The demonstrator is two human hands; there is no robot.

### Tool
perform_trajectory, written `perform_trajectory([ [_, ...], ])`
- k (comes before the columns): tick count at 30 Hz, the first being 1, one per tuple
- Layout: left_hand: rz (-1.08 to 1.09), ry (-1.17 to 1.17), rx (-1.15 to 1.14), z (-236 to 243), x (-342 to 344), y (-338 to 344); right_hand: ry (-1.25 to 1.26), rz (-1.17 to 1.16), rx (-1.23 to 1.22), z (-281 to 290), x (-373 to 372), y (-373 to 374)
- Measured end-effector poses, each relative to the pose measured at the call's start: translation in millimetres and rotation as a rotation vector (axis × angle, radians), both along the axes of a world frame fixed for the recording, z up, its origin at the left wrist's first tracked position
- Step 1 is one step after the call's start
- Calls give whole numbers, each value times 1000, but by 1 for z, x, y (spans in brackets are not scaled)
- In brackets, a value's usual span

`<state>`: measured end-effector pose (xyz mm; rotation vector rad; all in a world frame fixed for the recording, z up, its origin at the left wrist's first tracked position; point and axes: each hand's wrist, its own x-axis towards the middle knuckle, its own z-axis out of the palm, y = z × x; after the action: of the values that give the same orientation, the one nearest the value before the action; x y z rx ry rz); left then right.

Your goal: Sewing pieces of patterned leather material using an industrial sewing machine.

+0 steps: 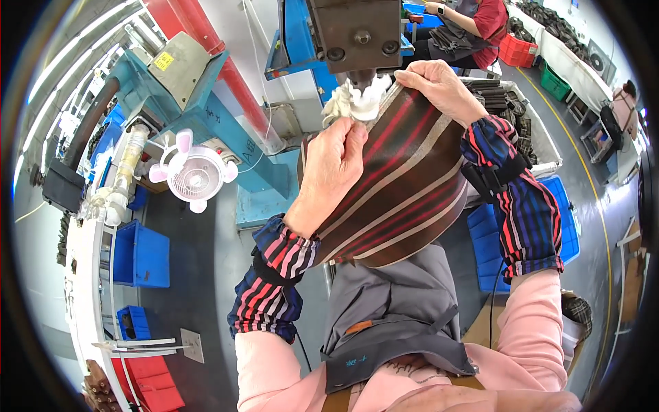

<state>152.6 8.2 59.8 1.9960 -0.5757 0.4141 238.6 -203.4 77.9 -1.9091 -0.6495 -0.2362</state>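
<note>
A dark brown fabric piece with beige and red stripes [405, 172] spreads in front of me, above my grey apron. My right hand [439, 86] pinches its far edge at the upper right. My left hand [333, 165] is closed, its thumb and fingers pressed together at the fabric's far left edge, right by a bunched white cloth [357, 103]. That white cloth sits around the lower end of a dark metal machine head [360, 34]. What lies between my left fingertips is mostly hidden. Striped sleeve covers wrap both my forearms.
A small white fan [195, 180] is fixed to a teal machine [206, 103] at left. Blue bins [141, 254] stand below it. Right of me are a white-rimmed container of dark folded fabric [501, 103] and a blue crate [484, 237]. Another person [480, 27] sits farther back.
</note>
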Motion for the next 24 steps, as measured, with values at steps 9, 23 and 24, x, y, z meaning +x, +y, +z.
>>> perform_trajectory([
  [9,-66,87,-90,-6,-2,8,18,53,-109,7,13,3],
  [23,-33,-22,-50,-5,2,2,15,16,-156,8,20,-4],
  [24,-43,-27,-69,-6,2,2,6,22,-154,9,19,-1],
])
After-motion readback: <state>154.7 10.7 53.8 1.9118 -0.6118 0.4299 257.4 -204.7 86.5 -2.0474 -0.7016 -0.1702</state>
